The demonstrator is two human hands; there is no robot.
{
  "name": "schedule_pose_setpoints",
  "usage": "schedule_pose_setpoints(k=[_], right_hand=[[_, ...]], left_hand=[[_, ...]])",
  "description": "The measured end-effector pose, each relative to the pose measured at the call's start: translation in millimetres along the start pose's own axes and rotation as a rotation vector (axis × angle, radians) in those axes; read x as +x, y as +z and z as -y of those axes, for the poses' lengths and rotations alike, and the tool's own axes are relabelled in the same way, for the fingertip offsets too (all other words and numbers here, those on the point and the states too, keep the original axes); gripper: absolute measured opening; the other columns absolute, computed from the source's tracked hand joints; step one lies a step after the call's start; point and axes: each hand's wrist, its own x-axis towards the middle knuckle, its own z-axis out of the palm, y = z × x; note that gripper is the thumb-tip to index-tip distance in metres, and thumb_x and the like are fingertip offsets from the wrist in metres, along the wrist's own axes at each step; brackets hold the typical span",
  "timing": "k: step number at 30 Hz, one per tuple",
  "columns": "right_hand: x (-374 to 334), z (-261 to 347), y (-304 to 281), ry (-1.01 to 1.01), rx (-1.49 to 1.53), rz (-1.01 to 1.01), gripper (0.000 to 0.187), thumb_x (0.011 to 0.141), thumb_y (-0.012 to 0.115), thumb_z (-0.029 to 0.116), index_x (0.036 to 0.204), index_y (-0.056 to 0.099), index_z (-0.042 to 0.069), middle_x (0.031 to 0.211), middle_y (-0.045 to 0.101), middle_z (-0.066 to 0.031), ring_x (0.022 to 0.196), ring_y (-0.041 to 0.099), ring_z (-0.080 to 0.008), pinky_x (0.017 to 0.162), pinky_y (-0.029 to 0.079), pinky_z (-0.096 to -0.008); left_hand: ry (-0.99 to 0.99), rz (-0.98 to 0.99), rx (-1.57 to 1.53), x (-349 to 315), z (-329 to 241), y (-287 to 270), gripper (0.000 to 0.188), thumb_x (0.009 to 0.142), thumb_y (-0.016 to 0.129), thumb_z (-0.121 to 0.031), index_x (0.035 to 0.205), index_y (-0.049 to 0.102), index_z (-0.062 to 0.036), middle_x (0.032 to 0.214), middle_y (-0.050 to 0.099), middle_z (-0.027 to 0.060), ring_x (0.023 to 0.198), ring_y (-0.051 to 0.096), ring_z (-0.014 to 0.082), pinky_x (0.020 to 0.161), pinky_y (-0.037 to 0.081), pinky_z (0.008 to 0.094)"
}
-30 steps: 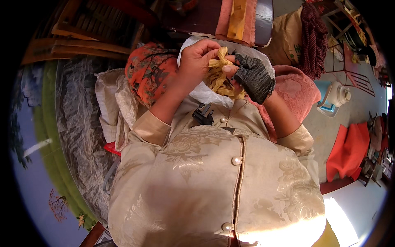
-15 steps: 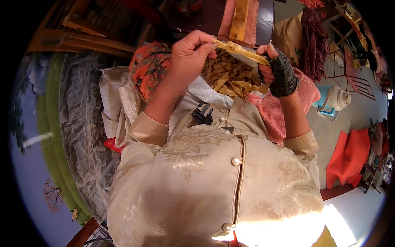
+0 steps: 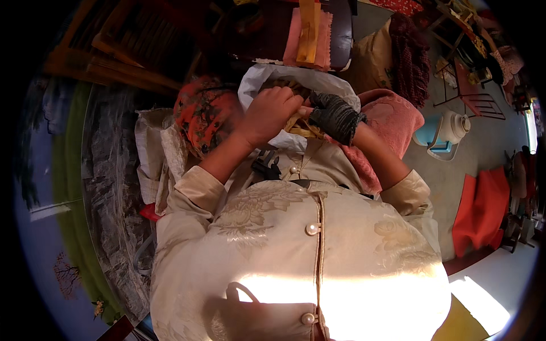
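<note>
My bare left hand (image 3: 274,112) and my right hand (image 3: 334,118), in a dark knitted fingerless glove, are close together above a white plastic bag (image 3: 259,79) at my lap. The fingers of both are closed and bent inward. Between and under them a yellow braided strip (image 3: 297,121) shows in part; my hands hide most of it. More yellowish strips fill the bag, their pile mostly covered by my hands.
A pink towel (image 3: 389,116) lies right of the bag, an orange patterned cloth (image 3: 207,113) left of it. Ahead stands a dark stool (image 3: 341,40) bearing a wooden block (image 3: 307,34) on pink cloth. A light-blue and white jug (image 3: 446,131) stands on the floor at right.
My hands have come down and together over the bag. The yellow strip, stretched between them before, is now largely hidden. The view has shifted slightly.
</note>
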Motion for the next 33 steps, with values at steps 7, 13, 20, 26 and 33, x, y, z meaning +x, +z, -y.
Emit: schedule_pose_setpoints(k=[7,13,20,26,33], right_hand=[[1.4,20.0,2.4,0.043,0.228,0.007,0.036,0.078,0.058,0.031,0.092,0.057,-0.002,0.082,0.059,-0.0206,0.077,0.056,-0.0330,0.070,0.044,-0.0379],[17.8,23.7,-11.9,-0.094,0.042,-0.136,0.035,0.080,0.056,0.029,0.102,0.056,0.001,0.087,0.059,-0.0203,0.083,0.056,-0.0348,0.074,0.044,-0.0386],[86.2,-46.8,-60.2,0.018,0.065,-0.279,0.029,0.082,0.056,0.032,0.087,0.056,0.003,0.079,0.058,-0.0191,0.078,0.057,-0.0336,0.069,0.043,-0.0389],[111.9,-68.5,-61.2,-0.063,-0.004,-0.404,0.030,0.082,0.056,0.032,0.084,0.055,0.002,0.077,0.057,-0.0192,0.074,0.055,-0.0338,0.067,0.043,-0.0382],[118.6,-69.2,-61.0,-0.044,0.067,-0.456,0.035,0.079,0.060,0.034,0.084,0.057,0.000,0.078,0.059,-0.0178,0.073,0.056,-0.0330,0.068,0.044,-0.0373]], left_hand=[[0.267,-0.317,0.133,9.6,57.4,9.9,0.014,0.069,0.061,-0.010,0.081,0.053,-0.0096,0.077,0.054,0.0023,0.072,0.055,0.0211,0.068,0.044,0.0342],[0.195,-0.393,0.049,37.8,98.5,39.1,0.014,0.073,0.063,-0.008,0.076,0.049,-0.0087,0.067,0.053,0.0038,0.062,0.055,0.0235,0.058,0.043,0.0332],[-0.573,-0.154,-1.298,81.7,78.8,44.1,0.016,0.091,0.045,-0.018,0.092,0.053,-0.0036,0.067,0.045,-0.0020,0.060,0.043,0.0073,0.058,0.041,0.0245],[-0.630,-0.125,-1.116,98.4,102.3,56.8,0.021,0.091,0.048,-0.023,0.102,0.054,-0.0061,0.069,0.044,-0.0046,0.059,0.040,0.0041,0.055,0.039,0.0196],[-0.593,-0.181,-1.095,106.8,112.9,69.3,0.015,0.089,0.049,-0.016,0.097,0.056,-0.0068,0.068,0.047,-0.0052,0.060,0.042,0.0036,0.054,0.038,0.0192]])
